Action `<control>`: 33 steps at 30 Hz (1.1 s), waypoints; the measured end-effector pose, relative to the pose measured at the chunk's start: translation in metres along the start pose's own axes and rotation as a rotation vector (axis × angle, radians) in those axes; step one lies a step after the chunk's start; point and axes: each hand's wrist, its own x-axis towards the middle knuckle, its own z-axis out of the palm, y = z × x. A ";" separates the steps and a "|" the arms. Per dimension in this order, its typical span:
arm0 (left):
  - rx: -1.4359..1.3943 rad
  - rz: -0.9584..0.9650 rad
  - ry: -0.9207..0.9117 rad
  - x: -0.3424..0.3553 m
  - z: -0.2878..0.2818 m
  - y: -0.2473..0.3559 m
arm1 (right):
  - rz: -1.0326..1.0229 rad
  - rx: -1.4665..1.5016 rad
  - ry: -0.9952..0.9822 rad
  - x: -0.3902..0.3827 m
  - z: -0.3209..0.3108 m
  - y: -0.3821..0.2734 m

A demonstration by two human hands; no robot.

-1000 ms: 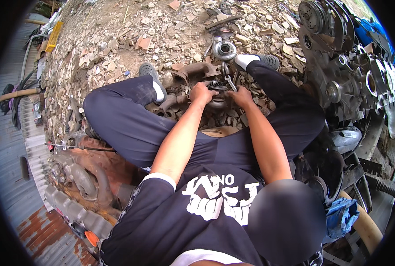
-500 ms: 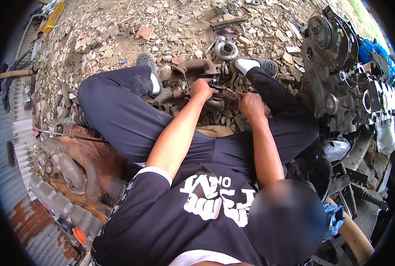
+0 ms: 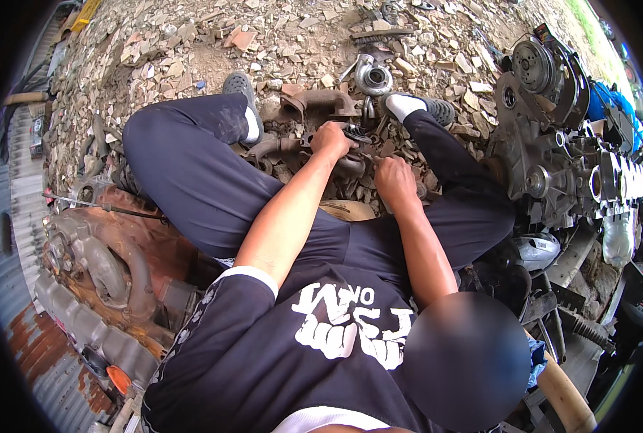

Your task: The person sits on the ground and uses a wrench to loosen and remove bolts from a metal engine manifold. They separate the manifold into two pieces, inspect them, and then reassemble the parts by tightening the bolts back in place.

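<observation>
My left hand (image 3: 330, 141) is closed at a dark metal part (image 3: 357, 133) among rusty engine pieces between my legs. Its fingertips are mostly hidden from above. A little nearer and to the right, my right hand (image 3: 396, 180) is curled into a fist, and whatever it grips is hidden. A rusty exhaust manifold (image 3: 320, 103) lies just beyond my left hand. Left of that hand is a curved rusty pipe (image 3: 272, 148). A silver turbocharger housing (image 3: 373, 76) sits farther off, by my right foot.
Broken tile and stones (image 3: 184, 43) cover the ground. A large engine block (image 3: 552, 169) stands at right. Another engine (image 3: 105, 274) with a rusty manifold lies at left, beside corrugated metal sheets (image 3: 29, 238). A wire brush (image 3: 381, 34) lies far ahead.
My right hand has moved slightly left and nearer to me. The thin shiny tool that showed between my hands is no longer visible there. My left hand stays at the metal part.
</observation>
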 end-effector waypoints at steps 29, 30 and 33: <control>0.005 0.246 0.176 0.001 0.036 -0.010 | -0.012 -0.288 -0.391 0.038 -0.024 -0.019; -0.069 0.233 0.210 0.000 0.046 -0.019 | -0.012 -0.292 -0.423 0.038 -0.022 -0.025; -0.253 0.164 0.257 -0.003 0.065 -0.024 | -0.006 -0.315 -0.518 0.042 -0.025 -0.045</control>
